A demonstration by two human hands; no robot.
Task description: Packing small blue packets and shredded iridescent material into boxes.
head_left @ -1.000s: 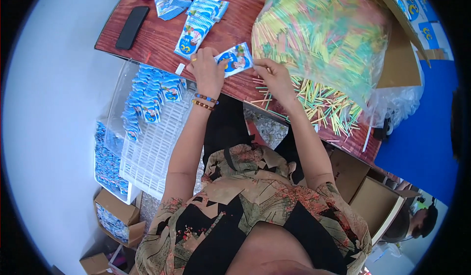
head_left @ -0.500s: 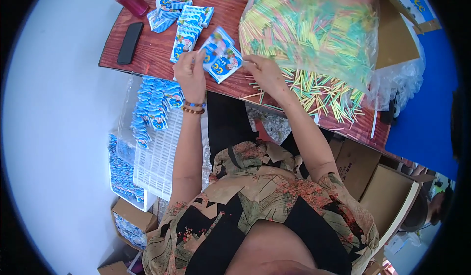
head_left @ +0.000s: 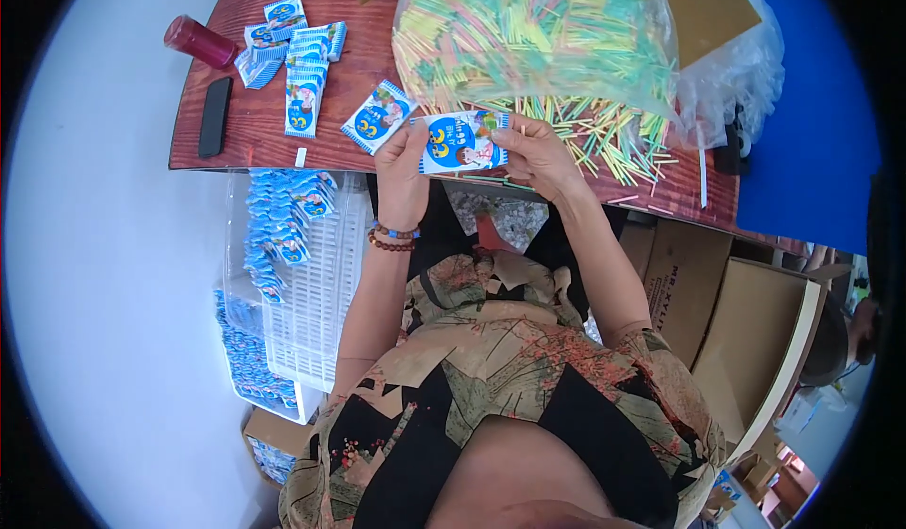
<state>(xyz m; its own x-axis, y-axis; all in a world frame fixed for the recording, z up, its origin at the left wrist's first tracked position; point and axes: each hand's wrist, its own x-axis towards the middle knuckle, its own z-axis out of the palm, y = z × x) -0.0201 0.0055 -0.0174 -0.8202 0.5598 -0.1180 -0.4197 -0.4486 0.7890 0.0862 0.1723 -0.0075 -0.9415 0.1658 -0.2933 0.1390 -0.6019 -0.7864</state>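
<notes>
A small blue-and-white printed packet [head_left: 461, 142] is stretched level between my two hands, just over the table's near edge. My left hand [head_left: 403, 172], with beaded bracelets at the wrist, pinches its left end. Its right end is pinched by the thumb and fingers of my right hand [head_left: 536, 154]. Just beyond my left hand, a single similar packet [head_left: 379, 117] lies tilted on the red wood-grain table [head_left: 255, 137]. Farther left is an overlapping row of such packets [head_left: 304, 97], with a few more [head_left: 274, 27] behind it.
A large clear bag of thin coloured sticks [head_left: 538, 33] fills the back right, with loose sticks [head_left: 604, 147] spilled before it. On the left lie a black phone [head_left: 216, 118] and a red jar [head_left: 201, 41]. A white crate [head_left: 307, 293] with packets stands below the table's left edge.
The view has shifted, so the table's things sit farther left. My hands have come nearer to me, and both now grip the packet's ends; the single packet lies beyond my left hand.
</notes>
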